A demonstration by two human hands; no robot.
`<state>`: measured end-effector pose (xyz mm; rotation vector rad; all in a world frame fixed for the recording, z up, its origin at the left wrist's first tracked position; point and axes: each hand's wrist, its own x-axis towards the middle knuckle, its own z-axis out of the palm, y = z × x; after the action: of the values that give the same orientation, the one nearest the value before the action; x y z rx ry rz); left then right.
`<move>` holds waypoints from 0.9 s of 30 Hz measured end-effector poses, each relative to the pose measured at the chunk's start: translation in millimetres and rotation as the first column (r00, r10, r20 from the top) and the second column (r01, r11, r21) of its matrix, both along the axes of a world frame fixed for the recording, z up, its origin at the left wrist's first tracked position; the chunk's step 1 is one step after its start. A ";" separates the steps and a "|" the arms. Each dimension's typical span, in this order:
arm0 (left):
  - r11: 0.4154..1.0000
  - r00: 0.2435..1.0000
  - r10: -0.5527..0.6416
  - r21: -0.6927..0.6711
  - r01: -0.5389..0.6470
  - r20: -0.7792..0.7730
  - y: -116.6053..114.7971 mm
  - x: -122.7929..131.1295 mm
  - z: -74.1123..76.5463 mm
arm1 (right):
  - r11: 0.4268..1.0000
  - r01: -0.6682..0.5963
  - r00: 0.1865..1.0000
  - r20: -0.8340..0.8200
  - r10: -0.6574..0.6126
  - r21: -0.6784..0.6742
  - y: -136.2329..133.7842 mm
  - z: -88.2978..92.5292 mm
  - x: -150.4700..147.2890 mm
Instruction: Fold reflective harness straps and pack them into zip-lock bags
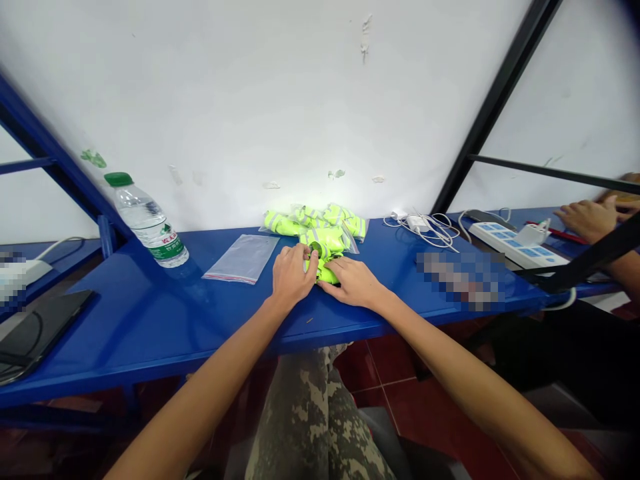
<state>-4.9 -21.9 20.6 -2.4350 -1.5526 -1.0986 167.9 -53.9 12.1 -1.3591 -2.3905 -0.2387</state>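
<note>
My left hand [295, 273] is closed on one side of a small rolled neon-yellow reflective vest [327, 272], with thumb and fingers curled over it. From the other side my right hand [353, 280] grips the same roll, pressing it on the blue table. Part of the roll is hidden under my fingers. Just behind it lie several more rolled yellow vests [325, 238] with silvery bands, in clear plastic bags. A flat, clear zip bag [243, 259] rests left of my left hand.
A water bottle [150, 223] with a green cap stands at the left. White cables with a charger [419, 223] lie at the back right, near a power strip [515, 245]. A black frame post [493, 107] rises there. Another person's hand [590, 219] is at far right.
</note>
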 end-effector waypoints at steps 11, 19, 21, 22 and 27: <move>0.993 0.986 0.109 0.052 -0.103 -0.128 0.4 -0.8 1.6 | 1.000 -0.004 0.997 -0.073 0.004 0.002 1.5 0.2 -4.0; 0.976 0.959 0.196 -0.056 -0.211 -0.204 3.5 -1.3 -0.2 | 1.000 -0.015 0.994 -0.106 0.016 0.013 6.8 0.2 -6.6; 0.973 0.956 0.198 -0.078 -0.219 -0.217 4.1 -1.0 0.3 | 1.000 -0.005 0.993 -0.114 0.006 0.007 9.1 -0.6 -6.6; 0.971 0.954 0.200 -0.086 -0.224 -0.225 4.4 -0.7 0.8 | 1.000 0.001 0.993 -0.119 -0.001 0.004 10.4 -1.1 -6.5; 0.961 0.938 0.224 -0.101 -0.258 -0.263 8.7 1.1 3.8 | 0.998 0.052 0.984 -0.167 -0.056 -0.032 14.8 -2.4 -8.4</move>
<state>-3.8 -13.2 24.4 -2.2694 -1.8274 -0.6378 159.5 -39.1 9.8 -1.3993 -2.2281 -0.1013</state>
